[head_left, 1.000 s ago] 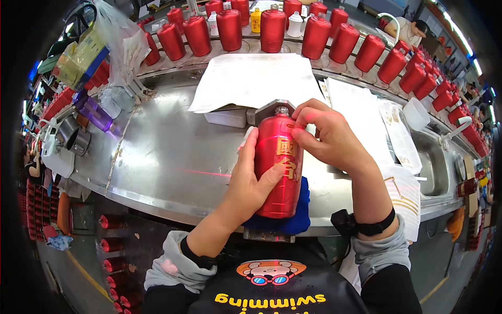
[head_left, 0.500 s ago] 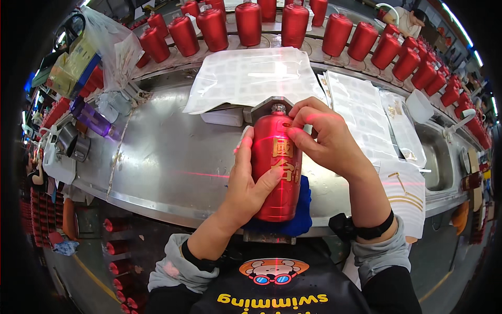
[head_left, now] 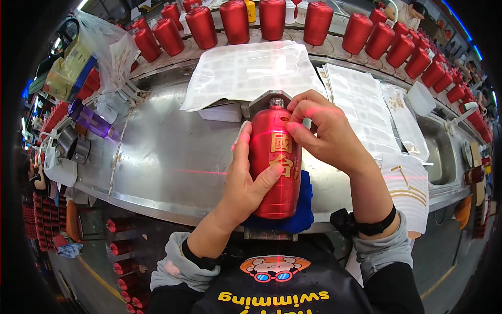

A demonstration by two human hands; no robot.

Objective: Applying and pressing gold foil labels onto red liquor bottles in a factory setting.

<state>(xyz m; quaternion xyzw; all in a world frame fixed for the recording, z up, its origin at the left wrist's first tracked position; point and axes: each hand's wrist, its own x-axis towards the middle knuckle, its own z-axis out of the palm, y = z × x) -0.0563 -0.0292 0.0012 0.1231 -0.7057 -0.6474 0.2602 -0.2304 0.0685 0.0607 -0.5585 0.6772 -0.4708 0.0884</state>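
Observation:
A red bottle [head_left: 282, 154] with gold characters leans back at the table's front edge, its clear-topped neck against a dark angled metal bracket [head_left: 255, 106]. Around its left side wraps my left hand [head_left: 243, 180], thumb laid across the front. My right hand [head_left: 327, 131] is at the bottle's right shoulder, thumb and forefinger closed together beside a small oval emblem [head_left: 285, 119]. What those fingertips hold, if anything, is too small to make out. Under the bottle's base lies a blue cloth [head_left: 305, 206]. Red light lines cross the bottle and my hand.
White label sheets [head_left: 251, 73] lie behind the bottle, with more sheets [head_left: 361, 110] to the right. Red bottles [head_left: 234, 23] stand on a curved conveyor beyond. A sink [head_left: 442, 157] is at right; a purple bottle [head_left: 91, 119] and metal cups [head_left: 82, 149] are at left.
The bottles on the conveyor have shifted along it. Both hands keep nearly the same hold; my right fingertips have moved slightly, and the oval emblem shows more plainly.

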